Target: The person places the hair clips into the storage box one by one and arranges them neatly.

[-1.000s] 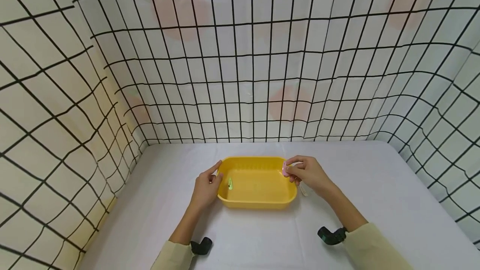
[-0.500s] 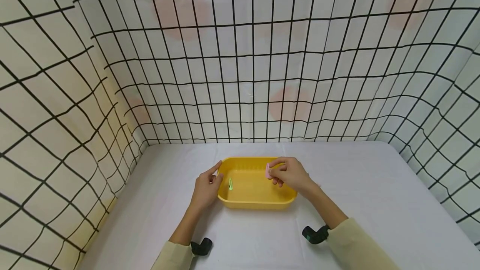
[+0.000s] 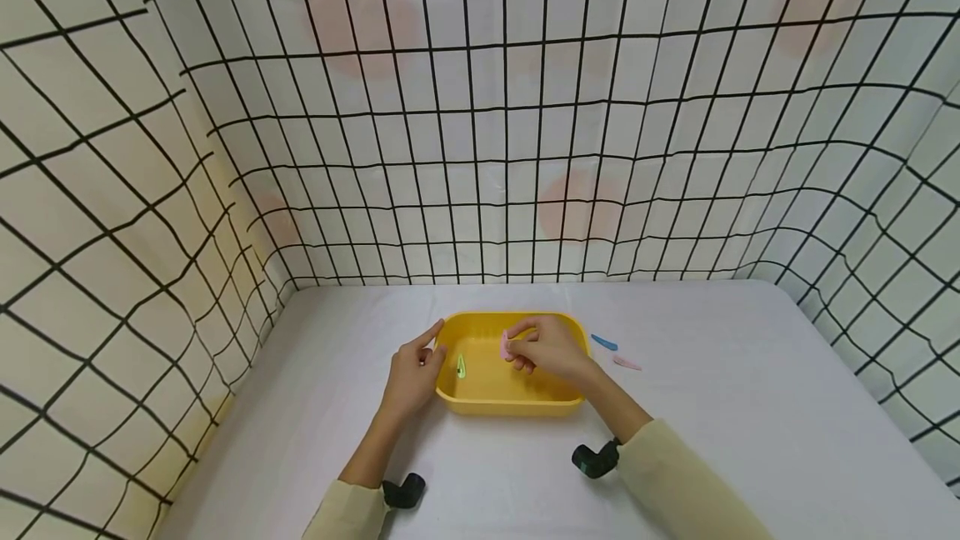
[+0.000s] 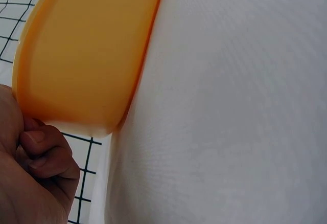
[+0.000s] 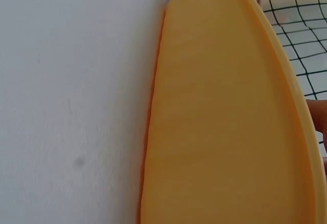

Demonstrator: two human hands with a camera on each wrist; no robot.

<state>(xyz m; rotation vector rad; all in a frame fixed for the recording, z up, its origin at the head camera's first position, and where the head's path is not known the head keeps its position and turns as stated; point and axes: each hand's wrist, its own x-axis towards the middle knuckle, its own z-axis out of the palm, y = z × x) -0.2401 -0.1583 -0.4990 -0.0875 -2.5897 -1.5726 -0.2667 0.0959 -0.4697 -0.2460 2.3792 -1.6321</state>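
Note:
A yellow plastic tray [image 3: 510, 408] sits on the white table. My left hand [image 3: 411, 373] grips its left end, thumb at the rim, with other fingers curled against the outside in the left wrist view. Above the tray's middle, my right hand [image 3: 553, 350] pinches a pink hair clip [image 3: 504, 346] between thumb and fingertips. One light-green hair clip [image 3: 461, 367] lies inside the tray near the left end. The right wrist view mostly shows the tray's outer wall [image 5: 219, 106], which hides the clip; only part of the right hand [image 5: 318, 116] appears past the rim.
To the right of the tray, a blue hair clip [image 3: 603, 342] and a pale pink one [image 3: 627, 363] lie on the white cloth [image 3: 712, 407]. A black wire grid [image 3: 506, 115] rises behind the table and along both sides.
The right hand has moved left with the pink hair clip, from the tray's right rim to over its middle. The clips on the cloth are now uncovered. The left hand stays put.

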